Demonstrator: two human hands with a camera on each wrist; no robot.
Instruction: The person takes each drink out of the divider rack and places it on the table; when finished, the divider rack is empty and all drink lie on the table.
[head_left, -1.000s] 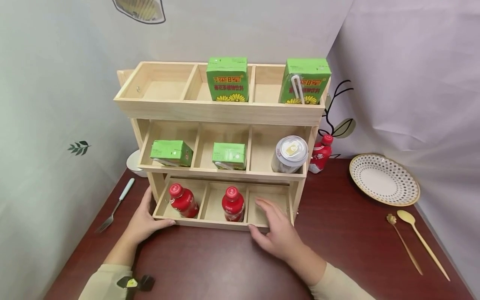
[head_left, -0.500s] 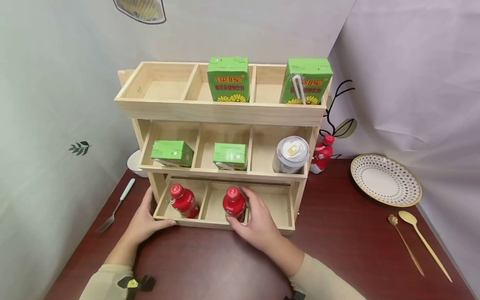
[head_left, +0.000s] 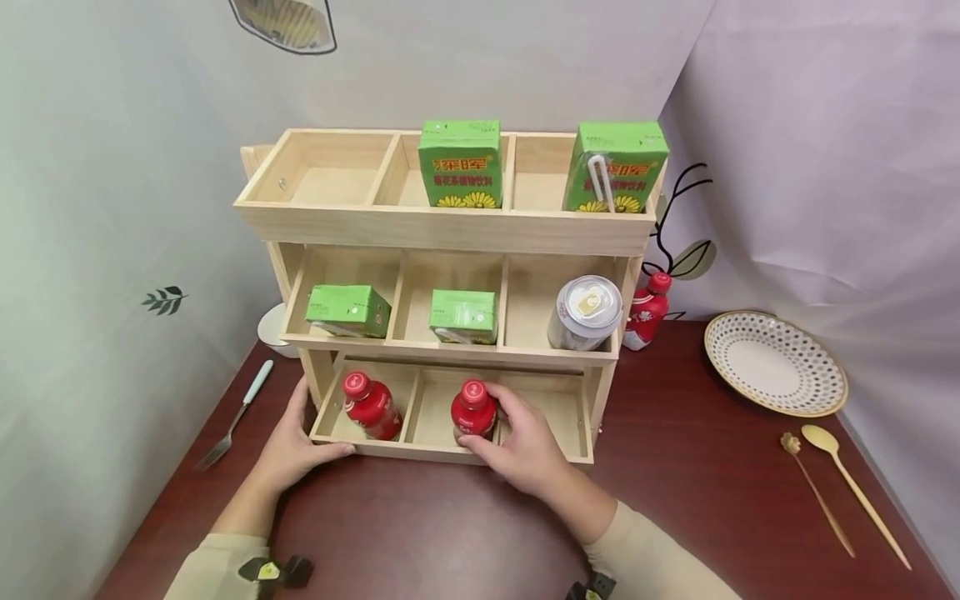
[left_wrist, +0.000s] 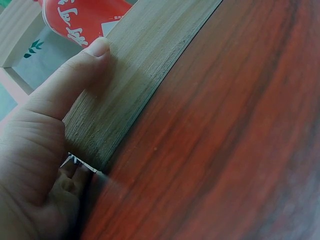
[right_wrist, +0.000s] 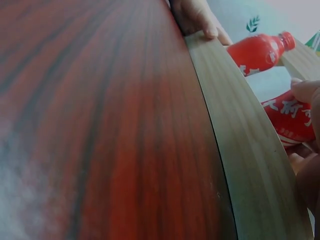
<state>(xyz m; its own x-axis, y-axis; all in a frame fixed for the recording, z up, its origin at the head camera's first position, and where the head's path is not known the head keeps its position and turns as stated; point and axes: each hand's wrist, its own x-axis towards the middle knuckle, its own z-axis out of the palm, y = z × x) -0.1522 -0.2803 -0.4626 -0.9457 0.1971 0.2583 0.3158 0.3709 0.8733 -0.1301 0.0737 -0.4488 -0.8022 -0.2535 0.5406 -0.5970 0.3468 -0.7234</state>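
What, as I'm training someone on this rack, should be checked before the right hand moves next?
1. Right hand holding the bottom-middle bottle: ok, thumb and fingers around it.
2. That bottle's base resting in its compartment: cannot tell, the base is hidden.
3. Left hand on the rack: ok, thumb on the bottom front board.
4. Bottom-left bottle apart from the right hand: ok, one compartment over.
5. Silver can within its compartment: ok, middle tier, right side.

R hand [right_wrist: 309, 175] grips red btl [right_wrist: 289, 115]; L hand [right_wrist: 197, 15] on wood edge [right_wrist: 235, 105].
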